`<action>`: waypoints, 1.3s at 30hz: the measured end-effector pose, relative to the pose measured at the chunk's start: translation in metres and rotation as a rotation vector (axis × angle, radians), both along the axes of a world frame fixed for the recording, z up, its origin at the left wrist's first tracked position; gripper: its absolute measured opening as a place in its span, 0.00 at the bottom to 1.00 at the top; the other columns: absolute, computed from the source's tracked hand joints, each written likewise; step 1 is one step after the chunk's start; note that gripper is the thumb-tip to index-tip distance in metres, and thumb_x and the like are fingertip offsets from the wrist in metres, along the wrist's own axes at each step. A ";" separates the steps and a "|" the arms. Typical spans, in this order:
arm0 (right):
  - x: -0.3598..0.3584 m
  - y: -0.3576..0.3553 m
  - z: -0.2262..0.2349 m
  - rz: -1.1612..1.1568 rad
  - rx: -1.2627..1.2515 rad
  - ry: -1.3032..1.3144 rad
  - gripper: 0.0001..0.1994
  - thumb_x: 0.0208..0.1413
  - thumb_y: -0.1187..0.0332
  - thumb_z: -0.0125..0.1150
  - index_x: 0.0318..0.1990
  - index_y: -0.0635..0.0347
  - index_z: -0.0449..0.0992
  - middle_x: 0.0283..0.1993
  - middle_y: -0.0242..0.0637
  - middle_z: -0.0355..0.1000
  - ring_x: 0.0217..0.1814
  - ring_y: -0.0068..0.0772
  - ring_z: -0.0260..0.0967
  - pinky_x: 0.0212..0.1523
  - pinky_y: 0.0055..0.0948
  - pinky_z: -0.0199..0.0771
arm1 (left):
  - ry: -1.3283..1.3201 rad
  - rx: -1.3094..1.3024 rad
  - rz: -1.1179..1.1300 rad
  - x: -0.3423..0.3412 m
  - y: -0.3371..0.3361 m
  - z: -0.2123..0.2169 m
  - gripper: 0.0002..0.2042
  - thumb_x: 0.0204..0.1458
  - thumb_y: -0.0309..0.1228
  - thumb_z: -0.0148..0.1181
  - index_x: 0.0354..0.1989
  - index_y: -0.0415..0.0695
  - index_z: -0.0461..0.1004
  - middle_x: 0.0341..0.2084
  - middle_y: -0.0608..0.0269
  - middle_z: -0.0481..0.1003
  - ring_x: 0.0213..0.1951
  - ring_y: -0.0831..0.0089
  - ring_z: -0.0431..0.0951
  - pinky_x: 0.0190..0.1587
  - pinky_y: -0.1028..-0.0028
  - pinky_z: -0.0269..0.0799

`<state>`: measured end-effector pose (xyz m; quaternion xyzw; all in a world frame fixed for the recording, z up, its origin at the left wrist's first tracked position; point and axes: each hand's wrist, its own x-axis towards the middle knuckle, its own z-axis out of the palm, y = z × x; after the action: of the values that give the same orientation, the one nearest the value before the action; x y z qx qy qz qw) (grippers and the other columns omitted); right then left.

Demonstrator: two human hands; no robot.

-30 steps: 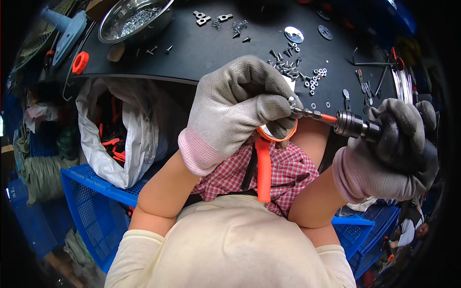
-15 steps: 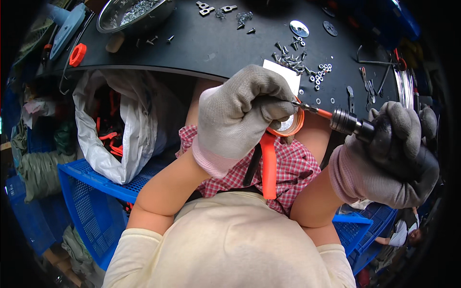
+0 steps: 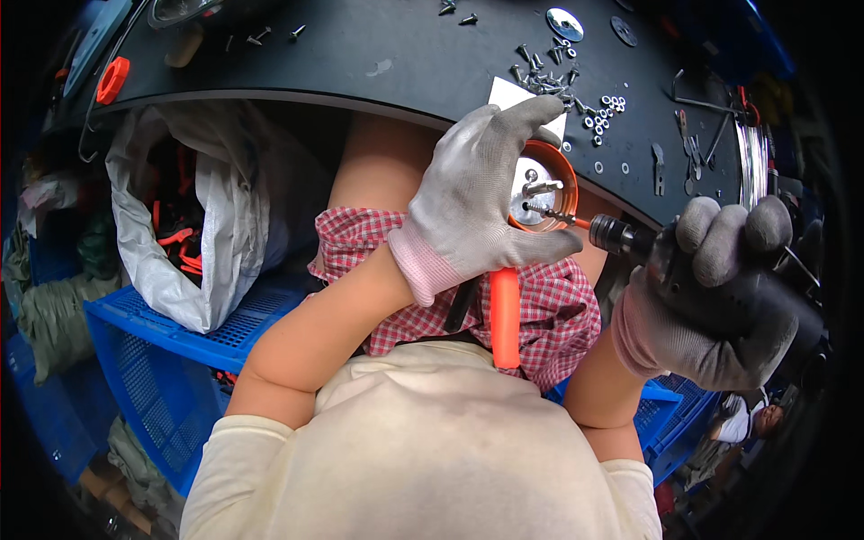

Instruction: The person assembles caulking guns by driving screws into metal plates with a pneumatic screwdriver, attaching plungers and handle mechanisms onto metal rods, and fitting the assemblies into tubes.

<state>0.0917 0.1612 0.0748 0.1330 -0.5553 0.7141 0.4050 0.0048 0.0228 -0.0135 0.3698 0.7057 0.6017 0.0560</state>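
Observation:
My left hand, in a grey glove, grips an orange tool with a round metal disc in an orange ring and a long orange handle hanging down over my lap. My right hand, also gloved, is closed around a dark power screwdriver. Its bit touches a screw on the disc. Both hands sit just below the black table's curved edge.
Loose screws, nuts and washers lie on the black table, with metal discs farther back and an orange cap at left. A white sack of orange parts stands in a blue crate left of my knees.
The view has tilted down and closer. My left hand has turned the orange tool so its metal disc now faces up, and the screwdriver bit has come onto it.

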 end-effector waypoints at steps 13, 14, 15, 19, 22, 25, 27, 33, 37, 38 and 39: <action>-0.045 -0.034 0.020 -0.115 0.356 -0.262 0.19 0.63 0.63 0.45 0.53 0.72 0.65 0.34 0.42 0.73 0.28 0.26 0.71 0.25 0.21 0.71 | 0.010 0.108 0.012 -0.001 0.004 -0.010 0.46 0.27 0.41 0.77 0.59 0.40 0.59 0.43 0.53 0.73 0.47 0.61 0.75 0.53 0.65 0.69; -0.047 -0.031 0.021 0.003 0.291 -0.242 0.17 0.62 0.64 0.47 0.52 0.69 0.65 0.34 0.41 0.72 0.28 0.27 0.70 0.27 0.23 0.72 | 0.027 0.081 0.053 0.000 0.006 -0.010 0.46 0.28 0.41 0.77 0.58 0.40 0.59 0.43 0.53 0.73 0.47 0.61 0.75 0.53 0.66 0.69; -0.048 -0.027 0.019 0.120 0.225 -0.222 0.15 0.62 0.65 0.49 0.51 0.66 0.66 0.33 0.40 0.71 0.28 0.27 0.70 0.28 0.25 0.72 | 0.043 0.052 0.094 0.001 0.006 -0.011 0.46 0.28 0.41 0.77 0.58 0.40 0.59 0.43 0.53 0.73 0.47 0.61 0.75 0.53 0.66 0.69; -0.049 -0.017 0.012 0.078 0.258 -0.293 0.15 0.59 0.67 0.54 0.51 0.63 0.65 0.31 0.38 0.70 0.27 0.28 0.68 0.31 0.33 0.72 | 0.053 0.066 0.120 0.002 0.006 -0.011 0.44 0.28 0.43 0.76 0.56 0.41 0.60 0.43 0.53 0.73 0.47 0.60 0.75 0.53 0.67 0.69; -0.049 -0.024 0.009 0.037 0.220 -0.221 0.15 0.58 0.67 0.53 0.50 0.63 0.66 0.31 0.38 0.70 0.27 0.28 0.69 0.30 0.30 0.73 | 0.088 0.053 0.125 0.002 0.005 -0.010 0.43 0.28 0.41 0.77 0.55 0.41 0.60 0.43 0.53 0.73 0.47 0.61 0.75 0.52 0.67 0.70; -0.051 -0.026 0.010 -0.010 0.204 -0.173 0.17 0.58 0.68 0.52 0.53 0.65 0.65 0.35 0.41 0.73 0.27 0.27 0.71 0.27 0.26 0.73 | 0.014 0.100 0.125 0.001 0.008 -0.010 0.42 0.26 0.44 0.76 0.54 0.44 0.63 0.38 0.58 0.75 0.44 0.58 0.74 0.51 0.63 0.67; -0.046 -0.030 0.018 -0.132 0.278 -0.328 0.21 0.60 0.66 0.50 0.58 0.68 0.61 0.42 0.47 0.74 0.28 0.27 0.72 0.24 0.23 0.72 | 0.005 0.069 0.101 0.001 0.007 -0.007 0.42 0.26 0.42 0.76 0.53 0.42 0.62 0.40 0.56 0.74 0.44 0.60 0.75 0.51 0.65 0.69; 0.020 0.025 0.048 -0.283 0.038 -0.177 0.33 0.60 0.44 0.48 0.59 0.65 0.59 0.46 0.46 0.68 0.34 0.28 0.70 0.29 0.25 0.74 | 0.114 -0.018 -0.004 -0.008 -0.003 -0.006 0.48 0.29 0.55 0.74 0.57 0.39 0.60 0.46 0.50 0.71 0.49 0.60 0.73 0.54 0.65 0.68; 0.078 0.111 0.012 -0.901 0.539 -0.608 0.17 0.60 0.66 0.57 0.52 0.66 0.66 0.43 0.35 0.68 0.41 0.26 0.67 0.46 0.24 0.67 | 0.063 0.054 0.148 -0.048 -0.036 0.002 0.36 0.48 0.60 0.57 0.54 0.39 0.66 0.47 0.54 0.73 0.51 0.62 0.73 0.52 0.68 0.67; 0.088 0.132 0.003 -1.053 0.747 -0.764 0.18 0.59 0.65 0.59 0.49 0.71 0.66 0.44 0.39 0.69 0.44 0.34 0.67 0.50 0.26 0.64 | 0.166 -0.105 0.313 -0.064 -0.042 0.006 0.28 0.49 0.52 0.59 0.50 0.41 0.70 0.44 0.56 0.74 0.47 0.62 0.74 0.50 0.69 0.68; 0.101 0.160 -0.014 -1.188 0.920 -0.841 0.20 0.57 0.63 0.60 0.47 0.73 0.67 0.45 0.45 0.69 0.46 0.39 0.66 0.52 0.31 0.64 | 0.268 -0.267 0.480 -0.079 -0.050 0.012 0.20 0.50 0.43 0.61 0.45 0.42 0.73 0.41 0.57 0.74 0.44 0.62 0.74 0.48 0.69 0.68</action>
<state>0.1929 0.3215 0.0609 -0.3042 -0.8709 0.0774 0.3782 -0.0740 -0.0269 -0.0016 0.2581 0.8469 0.4453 -0.1333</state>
